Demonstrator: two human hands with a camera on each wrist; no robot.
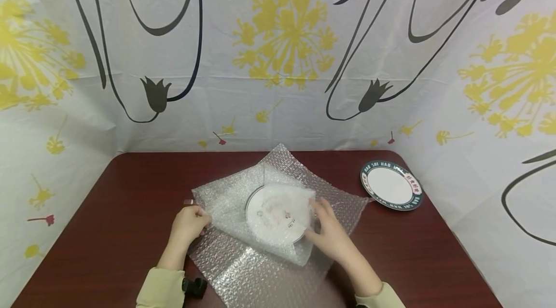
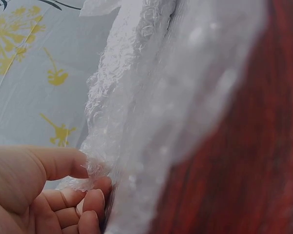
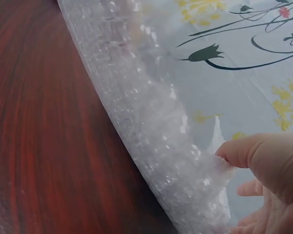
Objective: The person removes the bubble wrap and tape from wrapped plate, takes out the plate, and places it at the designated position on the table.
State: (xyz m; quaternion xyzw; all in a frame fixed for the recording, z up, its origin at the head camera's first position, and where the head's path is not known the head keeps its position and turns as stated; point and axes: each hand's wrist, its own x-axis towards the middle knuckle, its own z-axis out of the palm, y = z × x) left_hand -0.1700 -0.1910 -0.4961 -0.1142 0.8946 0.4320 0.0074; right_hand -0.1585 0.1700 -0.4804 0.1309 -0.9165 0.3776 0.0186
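Observation:
A round white plate (image 1: pixel 271 214) with a thin dark rim and small printed marks lies on layered bubble wrap (image 1: pixel 247 272). A clear layer of the wrap is folded over part of it. My left hand (image 1: pixel 188 223) pinches the left corner of the upper sheet; in the left wrist view, thumb and fingers (image 2: pixel 95 202) meet at its edge. At the plate's right side my right hand (image 1: pixel 332 235) has its fingers spread. In the right wrist view the thumb (image 3: pixel 234 151) touches the wrap (image 3: pixel 136 112), and the other fingers stand apart from it.
A second plate (image 1: pixel 391 185), white with a dark green lettered rim, lies at the table's back right. Near the left sleeve is a small black object (image 1: pixel 195 287). The dark red wooden table (image 1: pixel 143 182) is bordered by flower-printed cloth (image 1: pixel 269 119).

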